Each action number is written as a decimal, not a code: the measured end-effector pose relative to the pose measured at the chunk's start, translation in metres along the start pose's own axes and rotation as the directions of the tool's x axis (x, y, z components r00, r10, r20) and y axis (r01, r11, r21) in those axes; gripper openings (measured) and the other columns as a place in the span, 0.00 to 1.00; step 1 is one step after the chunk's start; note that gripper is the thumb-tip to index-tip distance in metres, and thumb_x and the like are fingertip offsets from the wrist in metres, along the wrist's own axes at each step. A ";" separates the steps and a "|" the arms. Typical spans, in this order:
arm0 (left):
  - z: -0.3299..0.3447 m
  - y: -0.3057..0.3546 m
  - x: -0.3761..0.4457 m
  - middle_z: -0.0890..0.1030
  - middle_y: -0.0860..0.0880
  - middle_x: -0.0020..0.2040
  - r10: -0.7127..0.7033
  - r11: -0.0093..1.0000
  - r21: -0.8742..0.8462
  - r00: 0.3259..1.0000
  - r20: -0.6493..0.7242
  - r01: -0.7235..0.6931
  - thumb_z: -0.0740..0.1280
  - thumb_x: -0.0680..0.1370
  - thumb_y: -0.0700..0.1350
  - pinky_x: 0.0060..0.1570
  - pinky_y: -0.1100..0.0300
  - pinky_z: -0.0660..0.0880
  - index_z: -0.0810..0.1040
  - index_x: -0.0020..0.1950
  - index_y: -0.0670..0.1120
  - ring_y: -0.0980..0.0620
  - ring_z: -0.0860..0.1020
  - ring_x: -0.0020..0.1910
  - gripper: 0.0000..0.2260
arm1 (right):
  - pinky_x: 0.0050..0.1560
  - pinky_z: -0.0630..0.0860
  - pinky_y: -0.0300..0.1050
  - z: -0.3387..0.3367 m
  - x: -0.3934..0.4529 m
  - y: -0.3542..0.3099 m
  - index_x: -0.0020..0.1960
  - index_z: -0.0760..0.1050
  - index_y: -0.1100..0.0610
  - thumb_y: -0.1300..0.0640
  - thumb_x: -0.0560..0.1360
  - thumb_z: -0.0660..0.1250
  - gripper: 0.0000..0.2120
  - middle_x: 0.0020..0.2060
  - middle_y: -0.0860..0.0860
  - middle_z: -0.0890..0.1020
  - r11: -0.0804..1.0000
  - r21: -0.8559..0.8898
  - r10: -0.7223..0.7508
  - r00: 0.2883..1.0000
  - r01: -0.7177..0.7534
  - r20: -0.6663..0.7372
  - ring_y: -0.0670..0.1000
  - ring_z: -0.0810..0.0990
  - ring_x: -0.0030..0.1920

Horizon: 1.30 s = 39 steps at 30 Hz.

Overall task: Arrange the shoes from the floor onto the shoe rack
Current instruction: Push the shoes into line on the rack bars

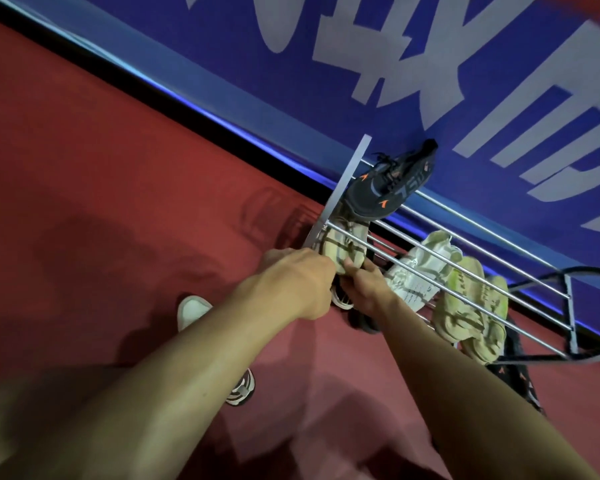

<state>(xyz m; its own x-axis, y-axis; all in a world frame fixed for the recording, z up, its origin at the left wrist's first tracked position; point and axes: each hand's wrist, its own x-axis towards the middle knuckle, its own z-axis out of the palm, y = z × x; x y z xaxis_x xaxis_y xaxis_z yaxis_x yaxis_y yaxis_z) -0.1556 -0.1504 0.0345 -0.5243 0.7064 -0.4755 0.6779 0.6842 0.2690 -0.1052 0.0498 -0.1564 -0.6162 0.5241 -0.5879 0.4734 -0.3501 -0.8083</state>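
Note:
A metal shoe rack (471,271) with thin silver bars stands against the blue wall. A black sneaker with orange marks (388,183) lies on its top tier at the left end. Under the top bars, a beige sneaker with dark stripes (343,247) sits at the rack's left end, and both my hands hold it. My left hand (295,282) grips its near end and my right hand (368,289) pinches it beside that. Further right on the lower tier lie a pale cream sneaker (420,268) and a yellow-green pair (471,306).
The floor is red carpet (101,168). My own shoes, one white toe (191,310) and one striped toe (241,389), show below my left arm. A black shoe with orange marks (520,382) lies low at the rack's right. A dark shoe (362,323) sits under my right wrist.

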 end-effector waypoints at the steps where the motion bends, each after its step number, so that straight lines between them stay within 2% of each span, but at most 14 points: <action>1: 0.000 -0.001 0.000 0.78 0.49 0.66 -0.001 1.000 0.009 1.000 0.004 0.001 0.60 0.82 0.49 0.60 0.50 0.72 0.75 0.68 0.52 0.44 0.77 0.65 0.16 | 0.50 0.82 0.50 0.004 0.000 0.005 0.63 0.76 0.63 0.64 0.82 0.64 0.10 0.48 0.58 0.85 1.000 0.029 -0.006 1.000 0.006 0.023 0.55 0.85 0.47; 6: 0.007 0.000 0.001 0.80 0.48 0.63 0.018 0.999 0.043 0.999 -0.035 -0.017 0.61 0.81 0.48 0.53 0.53 0.71 0.77 0.63 0.51 0.44 0.79 0.62 0.12 | 0.31 0.78 0.40 0.010 -0.008 0.027 0.62 0.75 0.60 0.72 0.81 0.59 0.14 0.43 0.56 0.83 0.996 0.052 0.080 0.996 -0.077 -0.042 0.48 0.84 0.33; 8: 0.010 0.004 0.001 0.79 0.48 0.63 0.044 0.998 0.053 0.999 -0.028 -0.043 0.60 0.81 0.49 0.53 0.53 0.70 0.77 0.63 0.51 0.44 0.78 0.63 0.12 | 0.32 0.78 0.43 0.009 -0.004 0.027 0.59 0.75 0.60 0.70 0.81 0.61 0.10 0.42 0.58 0.82 0.995 0.039 0.091 0.995 -0.090 -0.038 0.51 0.82 0.34; 11: 0.013 0.008 0.002 0.78 0.48 0.66 0.053 0.997 0.053 0.998 0.039 -0.055 0.59 0.82 0.51 0.63 0.50 0.72 0.75 0.66 0.52 0.45 0.76 0.66 0.14 | 0.37 0.77 0.48 0.005 -0.003 0.024 0.55 0.73 0.61 0.67 0.81 0.65 0.04 0.40 0.59 0.80 0.988 0.062 0.145 0.983 -0.139 -0.111 0.53 0.79 0.34; 15: 0.013 0.013 0.008 0.78 0.47 0.66 0.055 0.997 0.056 0.996 0.065 -0.059 0.59 0.82 0.53 0.66 0.49 0.71 0.76 0.65 0.51 0.44 0.75 0.67 0.15 | 0.49 0.78 0.54 -0.006 -0.009 0.026 0.57 0.69 0.59 0.65 0.78 0.68 0.11 0.40 0.60 0.81 0.974 0.051 0.224 0.973 -0.221 -0.062 0.55 0.80 0.38; 18: 0.014 0.020 0.012 0.78 0.47 0.67 0.069 0.996 0.058 0.996 0.050 -0.072 0.59 0.81 0.55 0.67 0.49 0.71 0.76 0.67 0.50 0.44 0.75 0.67 0.17 | 0.55 0.80 0.53 -0.022 -0.013 0.031 0.58 0.71 0.61 0.67 0.76 0.69 0.13 0.47 0.60 0.80 0.982 -0.024 0.187 0.982 -0.187 -0.007 0.56 0.81 0.46; 20: 0.015 0.026 0.014 0.77 0.46 0.67 0.075 0.994 0.076 0.995 0.066 -0.080 0.60 0.81 0.55 0.66 0.50 0.72 0.76 0.67 0.50 0.43 0.75 0.67 0.18 | 0.50 0.82 0.49 -0.036 -0.023 0.035 0.52 0.72 0.59 0.67 0.78 0.66 0.06 0.45 0.56 0.78 0.981 0.005 0.192 0.981 -0.192 -0.005 0.52 0.80 0.41; 23: 0.018 0.039 0.019 0.78 0.45 0.67 0.096 0.987 0.119 0.988 0.118 -0.110 0.60 0.82 0.56 0.65 0.50 0.73 0.76 0.67 0.49 0.43 0.76 0.66 0.18 | 0.37 0.77 0.42 -0.070 -0.047 0.047 0.45 0.73 0.56 0.65 0.79 0.65 0.07 0.39 0.55 0.75 0.971 0.035 0.237 0.971 -0.236 -0.032 0.49 0.75 0.32; 26: 0.027 0.061 0.025 0.79 0.46 0.64 0.130 0.975 0.155 0.977 0.172 -0.157 0.59 0.81 0.56 0.64 0.50 0.74 0.76 0.65 0.49 0.44 0.77 0.65 0.17 | 0.43 0.80 0.45 -0.120 -0.072 0.067 0.50 0.76 0.58 0.63 0.81 0.66 0.02 0.45 0.55 0.79 0.965 0.038 0.264 0.958 -0.261 -0.110 0.54 0.80 0.41; 29: 0.038 0.088 0.031 0.80 0.48 0.61 0.159 0.963 0.182 0.962 0.220 -0.201 0.59 0.81 0.56 0.61 0.51 0.75 0.77 0.61 0.50 0.45 0.78 0.61 0.15 | 0.48 0.81 0.48 -0.175 -0.099 0.094 0.51 0.76 0.59 0.59 0.82 0.64 0.04 0.48 0.55 0.79 0.948 0.033 0.316 0.930 -0.315 -0.189 0.57 0.80 0.48; 33: 0.049 0.127 0.040 0.81 0.50 0.55 0.216 0.941 0.202 0.942 0.256 -0.271 0.59 0.82 0.56 0.56 0.52 0.76 0.78 0.58 0.50 0.47 0.79 0.54 0.14 | 0.44 0.79 0.46 -0.251 -0.123 0.138 0.48 0.76 0.54 0.61 0.82 0.64 0.05 0.44 0.53 0.78 0.927 0.065 0.370 0.866 -0.370 -0.336 0.54 0.78 0.45; 36: 0.056 0.158 0.048 0.80 0.51 0.51 0.258 0.920 0.221 0.925 0.280 -0.324 0.59 0.82 0.55 0.48 0.54 0.73 0.78 0.56 0.50 0.50 0.79 0.49 0.12 | 0.33 0.79 0.48 -0.305 -0.124 0.183 0.59 0.75 0.55 0.61 0.78 0.65 0.10 0.44 0.55 0.77 0.903 0.054 0.398 0.785 -0.425 -0.476 0.55 0.76 0.42; 38: 0.064 0.177 0.056 0.79 0.53 0.51 0.267 0.908 0.240 0.916 0.300 -0.343 0.58 0.82 0.56 0.48 0.53 0.71 0.77 0.55 0.51 0.50 0.78 0.49 0.12 | 0.39 0.81 0.52 -0.340 -0.111 0.226 0.62 0.73 0.51 0.56 0.76 0.65 0.14 0.50 0.58 0.79 0.874 -0.007 0.414 0.754 -0.485 -0.510 0.58 0.78 0.44; 39: 0.068 0.187 0.060 0.80 0.53 0.52 0.269 0.906 0.239 0.911 0.312 -0.349 0.57 0.82 0.56 0.51 0.52 0.73 0.78 0.56 0.52 0.50 0.78 0.51 0.13 | 0.46 0.82 0.56 -0.350 -0.109 0.238 0.61 0.72 0.49 0.55 0.76 0.66 0.14 0.53 0.58 0.79 0.862 -0.056 0.402 0.748 -0.503 -0.527 0.59 0.79 0.47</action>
<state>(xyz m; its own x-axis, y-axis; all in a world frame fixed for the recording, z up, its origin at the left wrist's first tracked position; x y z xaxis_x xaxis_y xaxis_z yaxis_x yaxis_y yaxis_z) -0.0255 0.0074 -0.0012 -0.1345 0.7710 -0.6225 0.9206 0.3296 0.2092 0.2946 0.1810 -0.2734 0.0613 0.6607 -0.7481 0.7538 -0.5219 -0.3992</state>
